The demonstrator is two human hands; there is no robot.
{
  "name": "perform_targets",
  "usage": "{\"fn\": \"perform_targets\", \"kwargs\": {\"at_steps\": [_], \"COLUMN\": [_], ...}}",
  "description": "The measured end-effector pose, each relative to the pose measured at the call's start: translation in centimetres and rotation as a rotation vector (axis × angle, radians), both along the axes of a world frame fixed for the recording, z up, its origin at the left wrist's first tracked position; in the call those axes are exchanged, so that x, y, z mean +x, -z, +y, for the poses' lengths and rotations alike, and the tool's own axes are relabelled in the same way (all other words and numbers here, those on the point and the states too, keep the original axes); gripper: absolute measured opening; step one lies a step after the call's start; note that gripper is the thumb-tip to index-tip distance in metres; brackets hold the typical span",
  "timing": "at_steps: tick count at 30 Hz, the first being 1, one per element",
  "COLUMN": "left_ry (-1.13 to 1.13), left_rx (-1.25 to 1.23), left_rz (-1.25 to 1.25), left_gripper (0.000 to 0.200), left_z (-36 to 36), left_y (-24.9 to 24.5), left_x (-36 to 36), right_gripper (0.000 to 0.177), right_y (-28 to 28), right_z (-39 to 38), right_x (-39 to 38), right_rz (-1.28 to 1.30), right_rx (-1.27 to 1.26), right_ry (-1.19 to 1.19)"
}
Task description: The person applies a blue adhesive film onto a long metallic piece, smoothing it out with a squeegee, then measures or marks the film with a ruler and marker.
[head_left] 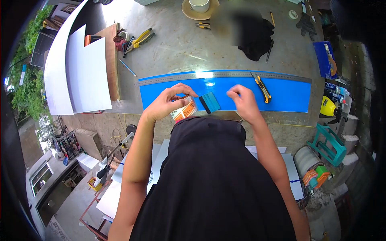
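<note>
My left hand point(163, 103) is closed round a roll of tape point(187, 109) with an orange and white printed core, held over the table's near edge. My right hand point(245, 103) is raised with thumb and fingers pinched together; whether anything is between them is too small to make out. Beneath both hands lies a long blue sheet point(161, 91). On it, between the hands, rests a teal squeegee point(210, 102) with a black edge. A steel ruler point(233, 74) lies along the far side of the sheet. Right of my right hand is a yellow utility knife point(263, 89).
White panels point(86, 72) lean at the left beside a wooden board point(113, 64). Yellow-handled pliers point(141, 39) and a pencil point(128, 68) lie on the metal table point(173, 48). Black cloth point(257, 38) and a bowl on a plate point(200, 12) are farther back. A green stool point(329, 144) stands right.
</note>
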State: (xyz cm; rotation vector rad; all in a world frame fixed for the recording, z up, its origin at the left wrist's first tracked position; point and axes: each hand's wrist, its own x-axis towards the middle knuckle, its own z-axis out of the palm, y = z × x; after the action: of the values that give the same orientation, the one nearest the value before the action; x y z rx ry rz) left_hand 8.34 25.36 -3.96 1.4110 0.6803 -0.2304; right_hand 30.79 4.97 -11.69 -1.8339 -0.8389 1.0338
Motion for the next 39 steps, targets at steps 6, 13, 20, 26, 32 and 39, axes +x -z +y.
{"fn": "perform_targets", "kwargs": {"at_steps": [6, 13, 20, 26, 32, 39], "left_ry": [-0.021, 0.063, 0.105, 0.142, 0.202, 0.201], "left_rx": [-0.009, 0.047, 0.092, 0.077, 0.039, -0.015], "left_rz": [0.007, 0.142, 0.217, 0.19, 0.129, 0.145], "left_gripper": [0.028, 0.028, 0.029, 0.03, 0.028, 0.029], "left_z": [0.4, 0.4, 0.3, -0.3, -1.7, -3.0], "left_y": [0.3, 4.0, 7.1, 8.2, 8.9, 9.5], "left_x": [0.1, 0.0, 0.1, 0.9, 1.6, 1.5], "right_gripper": [0.035, 0.034, 0.057, 0.029, 0.03, 0.024], "right_y": [8.2, 8.6, 5.1, 4.6, 5.9, 7.1], "right_z": [-27.0, -54.2, -30.1, -11.3, -2.6, -2.4], "right_x": [3.9, 1.7, -0.3, -3.9, -8.2, -9.0], "right_rz": [-0.427, -0.251, -0.592, -0.254, 0.42, 0.799], "right_rx": [-0.859, -1.631, -0.959, -0.265, -0.097, -0.074], "right_ry": [-0.074, 0.138, -0.176, 0.112, 0.248, 0.301]}}
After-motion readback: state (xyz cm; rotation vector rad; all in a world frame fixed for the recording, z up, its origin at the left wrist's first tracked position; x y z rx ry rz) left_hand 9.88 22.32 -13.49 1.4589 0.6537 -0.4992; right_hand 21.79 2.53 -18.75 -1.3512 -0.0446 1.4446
